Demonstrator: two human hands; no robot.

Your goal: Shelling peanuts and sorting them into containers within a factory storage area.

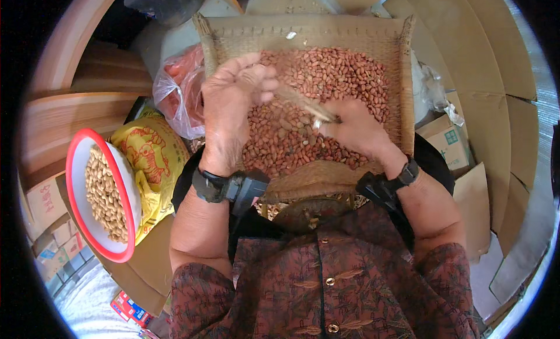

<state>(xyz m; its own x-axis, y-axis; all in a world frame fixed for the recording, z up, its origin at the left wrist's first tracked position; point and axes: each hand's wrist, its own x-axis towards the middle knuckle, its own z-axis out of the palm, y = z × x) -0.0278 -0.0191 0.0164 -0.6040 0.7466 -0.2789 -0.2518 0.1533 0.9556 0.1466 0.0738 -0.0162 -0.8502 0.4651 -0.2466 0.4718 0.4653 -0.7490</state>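
A shallow woven basket tray (306, 26) lies across my lap, spread with shelled red-skinned peanuts (350, 72). My left hand (236, 87) hovers over its left side, palm turned inward and fingers loosely curled. Motion blur hides whether something small is in those fingers. Over the middle of the peanuts, my right hand (356, 126) grips a thin, light-coloured tool (317, 109), perhaps wooden, whose far end blurs toward my left hand. A small pale piece shows by my right fingertips. Several light shell bits lie on the basket's far side.
At left, a red-rimmed white basin (73, 172) holds unshelled peanuts (105, 190), beside a yellow printed sack (151, 142). A clear plastic bag with red contents (179, 94) touches the basket's left side. Cardboard sheets (472, 76) and a carton (446, 142) stand at right.
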